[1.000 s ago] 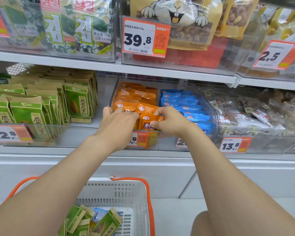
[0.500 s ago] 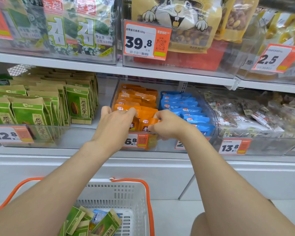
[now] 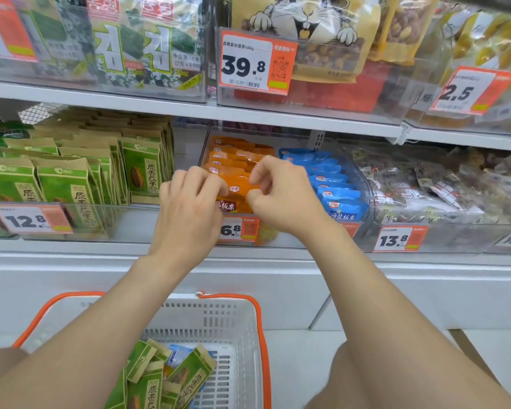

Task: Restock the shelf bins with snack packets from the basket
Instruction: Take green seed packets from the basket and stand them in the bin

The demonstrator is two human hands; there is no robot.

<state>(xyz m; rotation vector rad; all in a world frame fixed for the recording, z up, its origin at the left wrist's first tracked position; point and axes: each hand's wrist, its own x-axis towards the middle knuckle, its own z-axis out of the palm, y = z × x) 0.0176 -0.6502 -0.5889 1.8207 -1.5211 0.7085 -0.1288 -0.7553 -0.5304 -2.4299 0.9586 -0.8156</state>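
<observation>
Front orange packet (image 3: 239, 190) upright at the front edge of the clear shelf bin (image 3: 363, 184), pinched at its top between left hand (image 3: 189, 208) and right hand (image 3: 281, 193), fingers of both curled round it. More orange packets (image 3: 233, 156) stacked behind, blue packets (image 3: 325, 175) just beside them in the same bin. Below the shelf edge, white basket (image 3: 219, 320) with orange rim, holding green packets (image 3: 165, 379)

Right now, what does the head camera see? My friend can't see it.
Both hands, left hand and right hand, pinch an orange packet at the clear bin's front, beside blue packets. Below, a white basket holds green packets.
</observation>
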